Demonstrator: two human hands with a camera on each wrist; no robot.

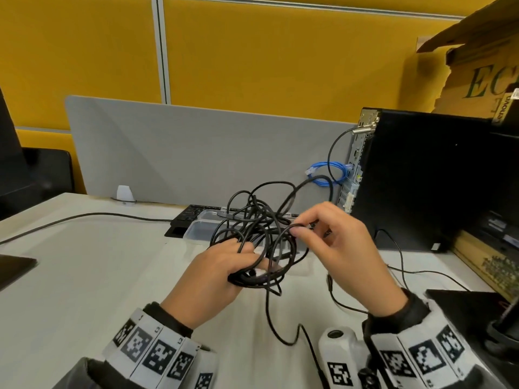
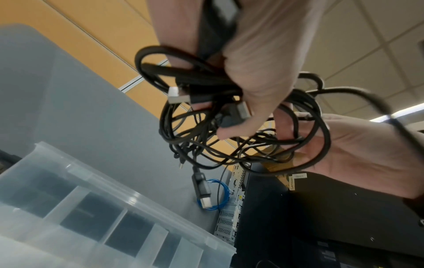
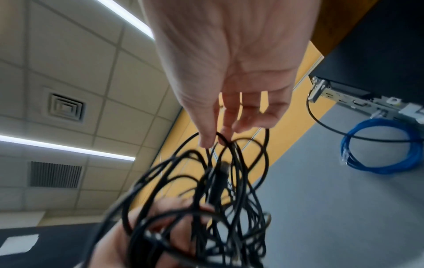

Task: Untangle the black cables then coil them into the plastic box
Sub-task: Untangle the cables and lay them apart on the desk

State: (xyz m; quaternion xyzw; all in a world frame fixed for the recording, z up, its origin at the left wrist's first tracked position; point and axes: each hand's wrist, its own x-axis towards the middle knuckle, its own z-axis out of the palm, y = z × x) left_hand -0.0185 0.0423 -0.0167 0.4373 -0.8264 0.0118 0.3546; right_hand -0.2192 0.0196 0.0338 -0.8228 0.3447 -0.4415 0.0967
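The black cables (image 1: 261,240) cover much of the plastic box (image 1: 196,230) beyond the hands. Below the right hand (image 3: 229,76), the tangle blurs; separate strands perhaps cannot be counted.

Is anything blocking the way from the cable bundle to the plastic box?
Nothing visible. The black cables, gripped by the left hand and pinched by the right hand, hang above the table with the open plastic box just behind them.

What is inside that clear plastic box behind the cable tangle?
The clear plastic box shows no cables inside where visible; the tangled black cables and left hand cover its right part.
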